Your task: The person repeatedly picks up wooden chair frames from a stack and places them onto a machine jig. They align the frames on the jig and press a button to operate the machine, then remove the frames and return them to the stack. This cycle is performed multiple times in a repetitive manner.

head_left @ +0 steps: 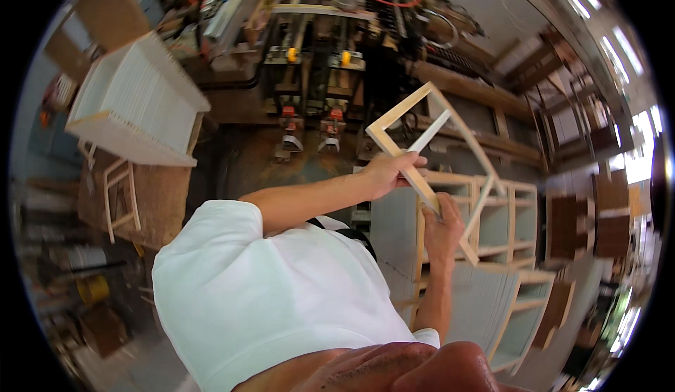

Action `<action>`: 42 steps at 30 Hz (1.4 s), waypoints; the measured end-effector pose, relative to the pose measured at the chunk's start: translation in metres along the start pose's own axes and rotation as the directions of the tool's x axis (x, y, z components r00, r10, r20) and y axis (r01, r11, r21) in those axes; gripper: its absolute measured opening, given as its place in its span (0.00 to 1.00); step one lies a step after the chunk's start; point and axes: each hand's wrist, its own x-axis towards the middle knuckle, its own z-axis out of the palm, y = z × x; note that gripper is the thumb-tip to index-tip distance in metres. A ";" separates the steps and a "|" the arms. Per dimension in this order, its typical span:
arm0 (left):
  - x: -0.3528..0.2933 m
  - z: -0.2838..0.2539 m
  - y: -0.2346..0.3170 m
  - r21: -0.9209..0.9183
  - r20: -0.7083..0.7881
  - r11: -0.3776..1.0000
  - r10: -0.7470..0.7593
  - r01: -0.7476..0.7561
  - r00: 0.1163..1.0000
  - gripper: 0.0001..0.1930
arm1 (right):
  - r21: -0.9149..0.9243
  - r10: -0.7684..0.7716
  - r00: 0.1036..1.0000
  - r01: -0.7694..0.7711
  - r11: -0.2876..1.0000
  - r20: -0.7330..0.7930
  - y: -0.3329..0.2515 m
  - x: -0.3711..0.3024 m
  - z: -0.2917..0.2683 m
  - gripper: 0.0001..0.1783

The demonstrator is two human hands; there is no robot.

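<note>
Both of my hands hold a light wooden frame, a long rectangle with crossbars, tilted in front of me on the right. My left hand wraps around one long rail near the middle. Closer to the lower end of that same rail, my right hand grips it. Behind and below the frame stands a stack of similar frames, partly covered by my hands and the held piece.
Another stack of frames stands at the lower right. To the left, a tall stack rests by a wooden board with a small loose frame on it. Ahead is a machine with red-topped clamps. Timber beams lie at the far right.
</note>
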 end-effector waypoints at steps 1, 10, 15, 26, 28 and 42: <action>-0.005 -0.012 0.013 -0.065 -0.080 0.998 0.013 -0.018 0.997 0.20 | 0.014 0.012 0.999 -0.013 1.000 0.045 -0.005 0.010 0.014 0.20; -0.023 -0.159 0.100 -0.256 -0.078 0.933 0.241 -0.253 0.968 0.15 | 0.082 -0.273 0.880 0.262 0.962 0.388 -0.036 0.104 0.114 0.23; -0.010 -0.207 0.152 -0.231 -0.132 0.937 0.237 -0.263 0.962 0.13 | 0.062 -0.410 0.847 0.415 0.908 0.338 -0.054 0.163 0.178 0.19; 0.027 -0.285 0.227 -0.315 -0.121 0.896 0.289 -0.313 0.950 0.12 | 0.113 -0.493 0.818 0.483 0.868 0.297 -0.089 0.240 0.267 0.19; 0.035 -0.294 0.239 -0.307 -0.155 0.895 0.289 -0.324 0.945 0.11 | 0.114 -0.482 0.819 0.472 0.874 0.312 -0.090 0.253 0.284 0.18; 0.067 -0.333 0.270 -0.288 -0.192 0.871 0.353 -0.397 0.916 0.13 | 0.227 -0.556 0.780 0.509 0.830 0.287 -0.090 0.318 0.336 0.18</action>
